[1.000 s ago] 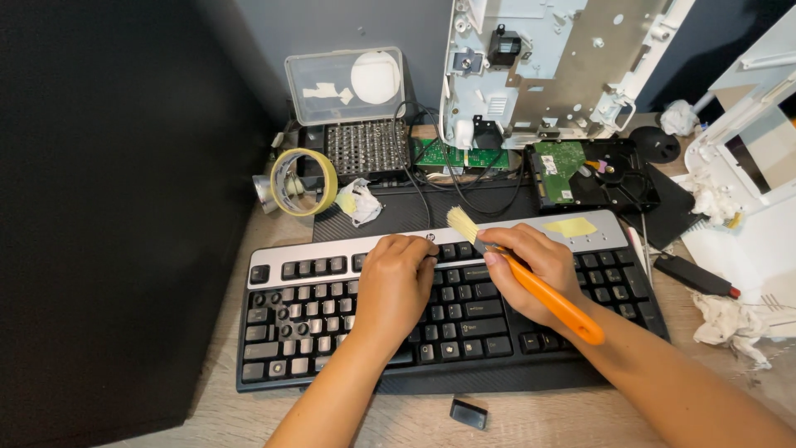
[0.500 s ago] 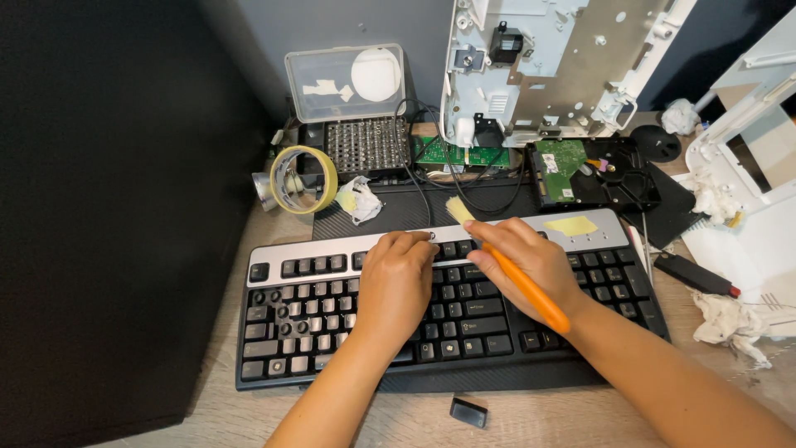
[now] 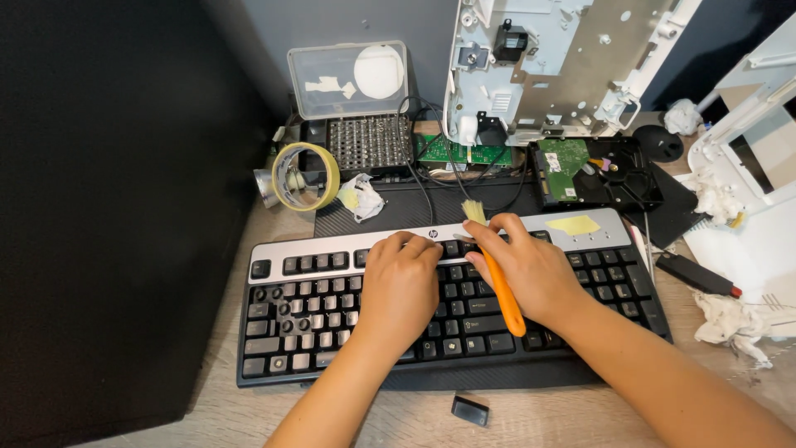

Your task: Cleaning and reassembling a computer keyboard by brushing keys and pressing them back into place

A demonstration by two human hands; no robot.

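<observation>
A black and silver keyboard (image 3: pixel 315 290) lies across the wooden desk in front of me. My left hand (image 3: pixel 400 286) rests flat on its middle keys, fingertips at the silver top strip. My right hand (image 3: pixel 531 270) grips a small brush (image 3: pixel 496 274) with an orange handle. Its pale bristles point up past the keyboard's top edge. Some keycaps at the keyboard's left are off, showing round sockets.
A loose black keycap (image 3: pixel 470 410) lies on the desk near me. A tape roll (image 3: pixel 305 176), a clear plastic case (image 3: pixel 348 79), a green circuit board (image 3: pixel 452 152), a hard drive (image 3: pixel 593 170) and a white metal chassis (image 3: pixel 564 58) crowd the back. Crumpled tissues (image 3: pixel 730 319) sit at right.
My right hand has swept the brush leftward and upward along the top row of keys. My left hand has stayed on the keyboard.
</observation>
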